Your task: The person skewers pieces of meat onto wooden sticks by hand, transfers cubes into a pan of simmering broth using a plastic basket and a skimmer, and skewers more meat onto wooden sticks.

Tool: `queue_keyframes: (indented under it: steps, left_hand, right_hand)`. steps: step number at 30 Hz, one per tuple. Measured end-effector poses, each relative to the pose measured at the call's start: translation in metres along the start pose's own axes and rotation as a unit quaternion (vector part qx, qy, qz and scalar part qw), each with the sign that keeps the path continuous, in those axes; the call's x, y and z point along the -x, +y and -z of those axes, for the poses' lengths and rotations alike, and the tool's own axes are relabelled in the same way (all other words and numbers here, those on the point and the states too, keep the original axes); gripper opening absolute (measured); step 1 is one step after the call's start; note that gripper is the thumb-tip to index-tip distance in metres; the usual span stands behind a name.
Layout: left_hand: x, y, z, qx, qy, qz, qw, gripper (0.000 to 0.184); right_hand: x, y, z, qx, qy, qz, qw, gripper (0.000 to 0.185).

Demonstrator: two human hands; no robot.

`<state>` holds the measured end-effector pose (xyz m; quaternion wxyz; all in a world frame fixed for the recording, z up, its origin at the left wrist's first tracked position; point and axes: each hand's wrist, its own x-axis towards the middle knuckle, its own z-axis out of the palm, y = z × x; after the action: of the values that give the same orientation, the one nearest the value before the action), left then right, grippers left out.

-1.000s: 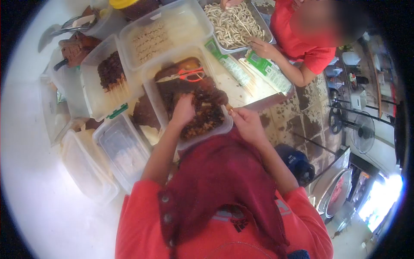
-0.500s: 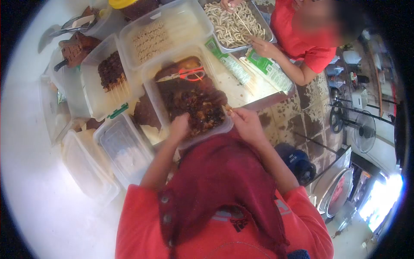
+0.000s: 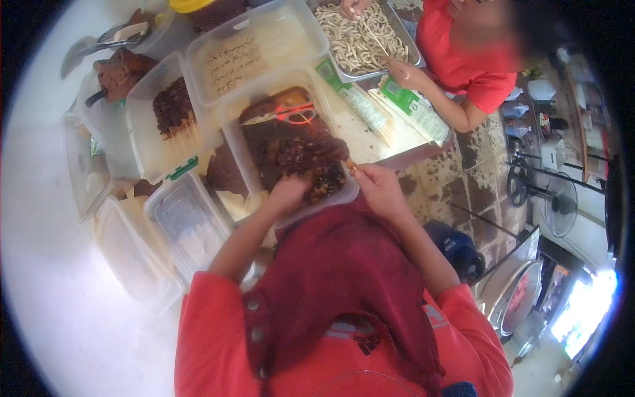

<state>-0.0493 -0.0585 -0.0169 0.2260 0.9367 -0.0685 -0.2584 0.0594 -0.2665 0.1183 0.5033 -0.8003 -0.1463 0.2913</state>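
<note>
A clear plastic tub (image 3: 228, 135) in front of me holds dark, sauce-covered meat pieces (image 3: 278, 149). My left hand (image 3: 289, 193) reaches over the tub's near side into the meat; its fingertips are hidden there. At the tub's right edge my right hand (image 3: 378, 185) is closed in a pinch on what looks like a thin wooden skewer, most of it hidden by fingers and meat. Scissors with orange-red handles (image 3: 296, 114) lie on the meat toward the tub's far side.
To the left, a tub (image 3: 142, 149) holds skewered dark meat. Behind stands a tub (image 3: 291, 30) with rows of pale pieces. A co-worker in red (image 3: 486, 89) handles a stick over a metal tray (image 3: 418, 56) of pale strips. Green-and-white skewer packs (image 3: 413, 109) lie nearby.
My left hand has moved right and deeper into the meat, toward my right hand. The right hand stays at the tub's edge, nearly still.
</note>
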Motion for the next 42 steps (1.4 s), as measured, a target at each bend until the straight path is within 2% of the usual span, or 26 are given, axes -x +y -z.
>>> queue_keyframes:
  steps: [1,2,4,7,10,13,16,19,22,25,26,28,29,32,35,37,40,42]
  left_hand:
    - [0.000,-0.002,0.007,0.022,-0.038,0.001,0.999,0.031]
    - [0.002,-0.003,0.014,0.133,-0.042,0.051,0.989,0.032]
    - [0.006,-0.004,0.031,0.350,-0.050,0.149,0.923,0.034]
    - [0.006,-0.017,0.031,0.501,0.013,0.153,0.852,0.033]
    - [0.005,-0.022,0.030,0.597,0.037,0.150,0.787,0.024]
    - [0.002,-0.011,0.033,0.777,0.048,0.163,0.606,0.015]
    - [-0.006,-0.012,0.022,0.841,0.079,0.098,0.526,0.010]
    - [-0.015,-0.006,0.020,0.895,0.144,0.071,0.416,0.018]
    - [-0.019,-0.005,0.030,0.922,0.164,0.047,0.346,0.025]
    - [-0.022,0.000,0.043,0.922,0.204,0.016,0.328,0.027]
    - [-0.022,0.002,0.048,0.929,0.207,0.016,0.307,0.027]
    - [-0.022,0.007,0.059,0.942,0.211,0.016,0.262,0.027]
    - [-0.021,0.008,0.064,0.939,0.213,-0.001,0.270,0.025]
    - [-0.023,0.010,0.075,0.926,0.215,-0.028,0.308,0.022]
    - [-0.026,0.004,0.081,0.908,0.211,-0.008,0.361,0.020]
    - [-0.027,0.001,0.083,0.903,0.194,0.007,0.383,0.019]
    - [-0.031,0.008,0.090,0.902,0.256,0.055,0.344,0.020]
    - [-0.037,0.009,0.095,0.899,0.294,0.016,0.325,0.023]
  right_hand:
    - [0.000,-0.001,0.002,0.009,-0.003,-0.002,1.000,0.024]
    - [0.000,-0.002,0.003,0.019,-0.004,-0.005,1.000,0.024]
    - [0.001,-0.002,0.001,-0.003,0.003,0.005,1.000,0.025]
    - [0.000,0.000,0.000,-0.016,-0.002,0.002,1.000,0.026]
    - [-0.001,0.000,0.003,-0.006,-0.025,-0.023,0.999,0.025]
    - [-0.003,-0.001,0.003,-0.005,-0.034,-0.034,0.999,0.025]
    - [-0.002,-0.008,0.004,0.011,-0.025,-0.022,0.999,0.025]
    - [-0.002,-0.013,0.005,0.020,-0.018,-0.018,0.999,0.025]
    - [0.000,-0.013,0.004,0.004,-0.013,-0.036,0.999,0.024]
    - [0.003,-0.001,-0.002,-0.061,0.001,-0.053,0.997,0.021]
    - [0.003,0.003,-0.003,-0.090,0.006,-0.058,0.994,0.021]
    - [0.005,-0.004,0.004,-0.174,-0.042,-0.131,0.975,0.021]
    - [0.007,-0.008,0.007,-0.213,-0.065,-0.168,0.960,0.021]
    - [0.012,-0.021,0.008,-0.299,-0.052,-0.168,0.938,0.020]
    - [0.010,-0.023,0.005,-0.117,0.002,-0.056,0.992,0.020]
    - [0.010,-0.017,0.001,-0.126,0.019,-0.022,0.992,0.020]
    - [0.012,-0.014,0.000,-0.119,0.012,-0.009,0.993,0.020]
    - [0.016,-0.015,-0.001,-0.087,-0.002,-0.011,0.996,0.020]
